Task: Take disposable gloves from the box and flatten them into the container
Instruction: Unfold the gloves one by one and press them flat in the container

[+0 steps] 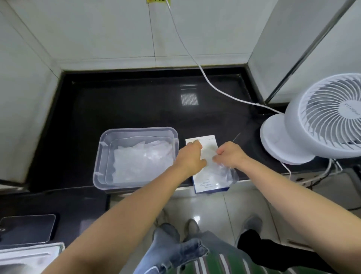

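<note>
Two bare forearms reach in from the bottom edge, above jeans point(175, 254) and grey shoes point(192, 227) on a glossy tiled floor point(211, 205). Both hands meet over the glove box point(204, 185), which lies at the near edge of the black desk point(127, 105) and pokes out a little past it.

The left hand point(190, 158) sits on top of the box with its fingers bent down onto it. Honestly can't tell if it's pinching something or just pressing. The right hand point(231, 156) is curled, thumb and fingertips pinching a clear glove point(226, 176) that bunches up under the wrist over the box's right side.

As for print, the box only shows a faint outline drawing, with a squiggly finger-like line at its near end. No words I can make out.

Just left of the box is the clear container point(97, 166), near it but I can't say touching, with a pile of see-through gloves point(140, 160) lying in the bottom.

Further right a white fan point(322, 121) stands at the desk's end. It has grey lettering on the hub, too small and turned to read. A white cable point(195, 64) runs from behind its base up the tiled wall to a yellow tag point(158, 1), which is cropped and illegible.
</note>
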Tool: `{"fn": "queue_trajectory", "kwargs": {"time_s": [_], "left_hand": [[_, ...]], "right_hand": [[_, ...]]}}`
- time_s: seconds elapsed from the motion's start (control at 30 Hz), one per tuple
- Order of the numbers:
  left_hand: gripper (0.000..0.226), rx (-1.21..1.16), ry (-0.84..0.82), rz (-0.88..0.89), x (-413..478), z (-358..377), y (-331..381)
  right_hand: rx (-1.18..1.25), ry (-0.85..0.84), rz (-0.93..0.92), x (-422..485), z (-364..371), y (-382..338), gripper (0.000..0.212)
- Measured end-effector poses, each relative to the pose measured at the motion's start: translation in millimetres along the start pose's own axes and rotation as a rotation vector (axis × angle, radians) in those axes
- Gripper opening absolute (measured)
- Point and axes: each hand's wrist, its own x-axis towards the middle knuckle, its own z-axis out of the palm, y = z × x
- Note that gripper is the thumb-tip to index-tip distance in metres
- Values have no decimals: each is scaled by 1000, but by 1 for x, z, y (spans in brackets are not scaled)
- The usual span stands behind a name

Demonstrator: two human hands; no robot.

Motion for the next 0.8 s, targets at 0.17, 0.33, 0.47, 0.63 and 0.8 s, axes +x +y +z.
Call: {"fn": "queue_trajectory", "kwargs": {"time_s": [0.17, 0.33, 0.47, 0.63, 0.8], "left_hand": [[64, 153, -133, -100, 8, 42, -4], [74, 286, -92, -90, 5, 51, -5], [74, 309, -68, -81, 5, 53, -5], [73, 315, -70, -82, 4, 54, -6], [84, 291, -91, -71, 5, 53, -8]], "right_hand": [[228, 41, -81, 0, 14, 18, 31], [452, 104, -170, -6, 8, 23, 36], [589, 153, -187, -9, -6, 25, 45], [652, 45, -181, -5, -10, 40, 33], [918, 191, -203, -2, -22, 45, 56]]}}
